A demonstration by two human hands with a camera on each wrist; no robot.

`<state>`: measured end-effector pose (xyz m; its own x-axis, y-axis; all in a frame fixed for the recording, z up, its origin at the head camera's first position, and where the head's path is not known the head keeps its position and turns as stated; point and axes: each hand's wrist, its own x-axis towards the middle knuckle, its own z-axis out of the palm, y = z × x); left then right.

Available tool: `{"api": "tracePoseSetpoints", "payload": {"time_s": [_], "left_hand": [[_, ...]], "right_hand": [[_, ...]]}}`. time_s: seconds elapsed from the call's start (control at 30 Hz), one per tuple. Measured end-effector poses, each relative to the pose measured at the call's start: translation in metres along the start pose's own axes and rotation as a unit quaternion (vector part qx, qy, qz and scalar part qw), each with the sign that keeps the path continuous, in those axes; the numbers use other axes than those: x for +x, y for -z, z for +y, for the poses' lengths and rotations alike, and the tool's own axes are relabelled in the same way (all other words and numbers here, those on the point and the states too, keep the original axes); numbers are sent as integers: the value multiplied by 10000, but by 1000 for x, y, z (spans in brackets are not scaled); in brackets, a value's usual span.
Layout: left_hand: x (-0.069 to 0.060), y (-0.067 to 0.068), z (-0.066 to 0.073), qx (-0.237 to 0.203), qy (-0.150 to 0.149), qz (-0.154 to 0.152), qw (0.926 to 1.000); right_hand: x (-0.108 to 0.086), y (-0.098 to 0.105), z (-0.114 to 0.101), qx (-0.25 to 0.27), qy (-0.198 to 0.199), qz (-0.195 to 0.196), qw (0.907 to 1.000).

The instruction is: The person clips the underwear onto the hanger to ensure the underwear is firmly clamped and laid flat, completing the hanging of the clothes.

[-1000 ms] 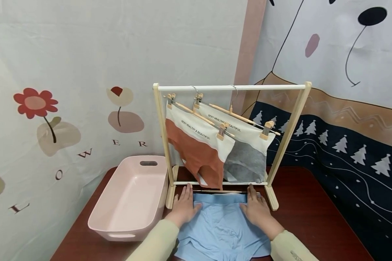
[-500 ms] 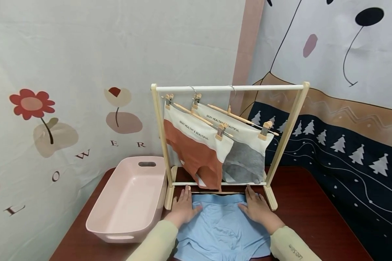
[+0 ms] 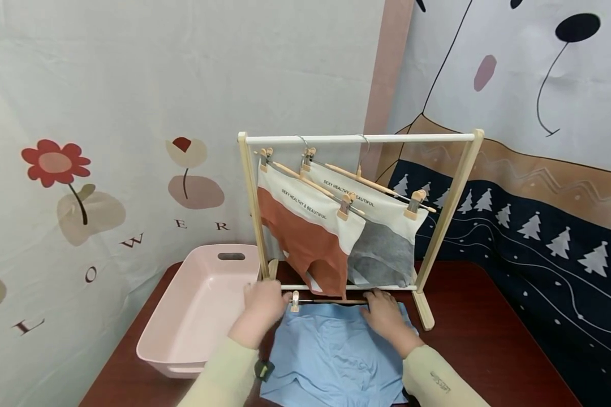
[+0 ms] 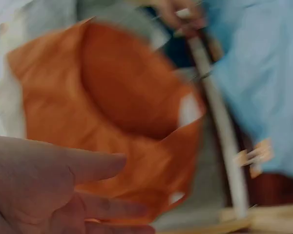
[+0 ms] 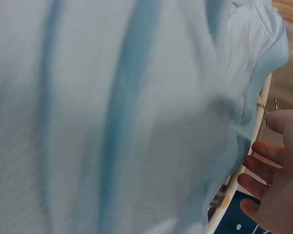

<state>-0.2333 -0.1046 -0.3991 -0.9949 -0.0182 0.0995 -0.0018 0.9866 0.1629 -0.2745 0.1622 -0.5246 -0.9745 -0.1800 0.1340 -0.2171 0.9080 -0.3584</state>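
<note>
Light blue boxer briefs (image 3: 336,356) lie on the table with the waistband towards the rack. A clip hanger (image 3: 331,301) lies along that waistband; its left clip (image 3: 295,302) shows at the band's left end. Just left of this clip is my left hand (image 3: 262,305), its fingers extended and holding nothing in the left wrist view. My right hand (image 3: 387,319) lies over the right part of the waistband, covering that end of the hanger. In the right wrist view its fingers are spread and loosely bent beside the blue cloth.
Behind the hands stands a wooden rack (image 3: 361,138). Orange-and-white briefs (image 3: 310,234) and grey-and-white briefs (image 3: 384,246) hang from it on clip hangers. A pink basket (image 3: 198,316) stands at the left, close to the rack's left leg.
My left hand has moved left and up off the waistband, uncovering the left clip. My right hand has moved slightly left. The blue boxer briefs have shifted a little left.
</note>
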Motion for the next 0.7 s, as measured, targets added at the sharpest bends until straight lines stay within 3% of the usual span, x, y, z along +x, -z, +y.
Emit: {"api": "tracePoseSetpoints", "payload": {"time_s": [0.1, 0.17, 0.23, 0.33, 0.47, 0.53, 0.6, 0.7], "left_hand": [[12, 22, -11, -457, 463, 413, 9970], [24, 29, -21, -943, 627, 825, 9901], [37, 30, -29, -1448, 572, 1218, 9803], [56, 30, -37, -2257, 299, 1536, 9615], [74, 32, -40, -3139, -54, 1606, 9357], [82, 34, -39, -3368, -175, 1614, 9275], [88, 35, -38, -3544, -224, 1600, 9210], [95, 36, -36, -3590, -151, 1739, 9169]], "right_hand": [[4, -1, -5, 95, 25, -74, 9999], [6, -1, -8, 193, -4, -123, 9997], [9, -1, -11, 225, -29, -133, 9997], [13, -1, -15, 185, -100, -147, 9997], [19, -4, -19, 49, -150, -158, 9998], [22, -6, -21, -6, -168, -163, 9997], [24, -9, -24, -65, -197, -134, 9997], [27, -14, -29, -177, -307, -118, 9993]]}}
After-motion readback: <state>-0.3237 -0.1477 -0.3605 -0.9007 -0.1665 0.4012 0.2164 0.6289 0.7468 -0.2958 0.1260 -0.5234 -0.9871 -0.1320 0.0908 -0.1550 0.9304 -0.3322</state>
